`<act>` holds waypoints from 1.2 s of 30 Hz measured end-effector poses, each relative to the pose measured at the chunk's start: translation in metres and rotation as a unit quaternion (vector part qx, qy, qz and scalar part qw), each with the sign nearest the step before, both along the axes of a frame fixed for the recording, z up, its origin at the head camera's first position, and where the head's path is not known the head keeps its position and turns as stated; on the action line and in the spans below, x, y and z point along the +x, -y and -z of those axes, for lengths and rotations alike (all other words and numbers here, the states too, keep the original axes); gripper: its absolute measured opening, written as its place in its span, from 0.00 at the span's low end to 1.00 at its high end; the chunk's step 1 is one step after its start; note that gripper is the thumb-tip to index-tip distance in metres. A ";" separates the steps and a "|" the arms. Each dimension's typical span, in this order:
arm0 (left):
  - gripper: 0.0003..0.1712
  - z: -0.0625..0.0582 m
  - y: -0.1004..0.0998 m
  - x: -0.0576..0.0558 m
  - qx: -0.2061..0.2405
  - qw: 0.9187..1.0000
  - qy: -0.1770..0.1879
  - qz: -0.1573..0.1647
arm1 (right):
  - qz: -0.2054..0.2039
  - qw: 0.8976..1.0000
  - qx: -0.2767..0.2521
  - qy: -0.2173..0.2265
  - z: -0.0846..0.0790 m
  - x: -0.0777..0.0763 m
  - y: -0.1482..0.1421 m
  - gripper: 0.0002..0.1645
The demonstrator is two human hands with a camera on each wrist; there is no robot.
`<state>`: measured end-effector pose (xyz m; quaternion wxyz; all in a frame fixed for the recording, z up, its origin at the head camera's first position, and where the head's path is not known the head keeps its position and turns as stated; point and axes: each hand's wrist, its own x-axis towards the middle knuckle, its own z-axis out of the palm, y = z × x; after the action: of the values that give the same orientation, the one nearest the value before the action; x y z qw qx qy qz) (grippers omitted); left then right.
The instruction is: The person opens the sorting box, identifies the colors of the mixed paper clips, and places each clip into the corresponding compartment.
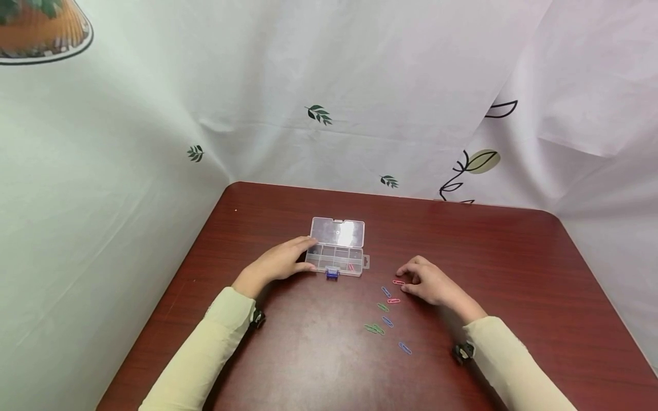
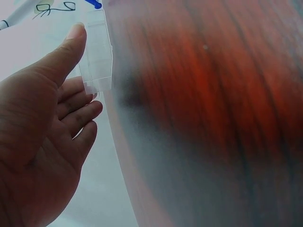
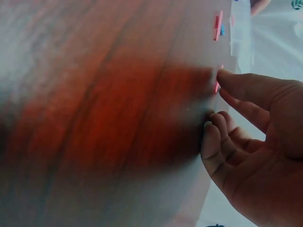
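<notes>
A clear plastic compartment box [image 1: 325,265] lies with its lid [image 1: 329,229] raised back and its blue latch [image 1: 332,274] facing the near side. My left hand [image 1: 280,260] holds the box's left end, thumb along the front and fingers toward the hinge; in the left wrist view the thumb and fingers [image 2: 84,113] flank its corner. Red-pink paper clips [image 1: 351,266] lie in the front right compartment. Right of the box, my right hand [image 1: 428,281] reaches down to a pink paper clip [image 1: 398,282], which lies between thumb and forefinger, the thumb tip right at it.
Several loose paper clips are scattered in front of the right hand: a blue one [image 1: 386,291], another pink one [image 1: 393,301], a green one [image 1: 383,307] and more closer to me. The brown table [image 1: 288,354] meets a white patterned cloth [image 1: 360,142] at the back.
</notes>
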<state>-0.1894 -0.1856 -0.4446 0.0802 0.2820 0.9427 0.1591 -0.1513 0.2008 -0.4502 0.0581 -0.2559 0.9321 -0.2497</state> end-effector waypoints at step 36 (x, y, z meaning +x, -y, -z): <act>0.41 -0.003 -0.002 0.000 -0.004 1.000 0.000 0.002 | 0.047 0.998 0.025 0.038 -0.001 -0.004 0.010 0.08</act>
<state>-0.1889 -0.1840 -0.4419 0.0817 0.2836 0.9428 0.1553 -0.1556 0.1908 -0.4492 0.0884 -0.2006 0.9460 -0.2387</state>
